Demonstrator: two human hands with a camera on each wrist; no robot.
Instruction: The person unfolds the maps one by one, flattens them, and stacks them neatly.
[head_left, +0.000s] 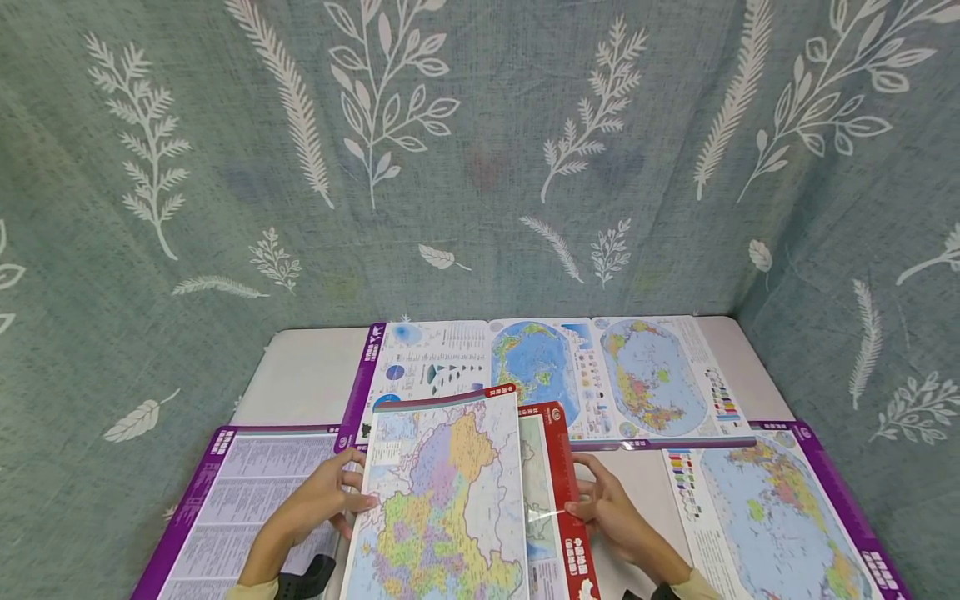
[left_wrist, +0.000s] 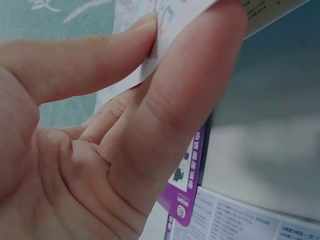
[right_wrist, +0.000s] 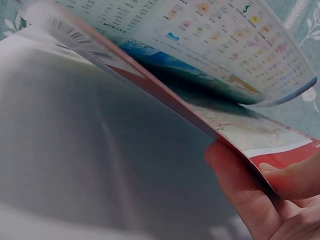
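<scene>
1. From my remote station I watched a person's bare left hand (head_left: 318, 504) pinch the left edge of a coloured map sheet (head_left: 442, 500); its thumb lay on the printed face, and the left wrist view showed a finger behind the paper.
2. The right hand (head_left: 611, 508) pinched the red border of a second, red-edged sheet (head_left: 558, 483), thumb on top and fingers beneath; both sheets were at the near middle of my head view, the coloured one in front and covering much of the red-edged one.
3. In my right wrist view the two stood apart in a wedge, with print and small pictures on the underside of the upper one; I could not tell whether they were joined.
4. Behind them a long purple-bordered sheet (head_left: 540, 379) lay across the white table (head_left: 307, 367), with charts on its left and maps at its middle and right.
5. A text sheet (head_left: 262, 475) with a purple border lay at the left, partly under the left forearm; a world map sheet (head_left: 780, 517), also purple-bordered, lay to the right of the right hand; the long sheet lapped over a corner of each.
6. A grey-green cloth (head_left: 480, 233) with white leaf prints hung beyond the table.
</scene>
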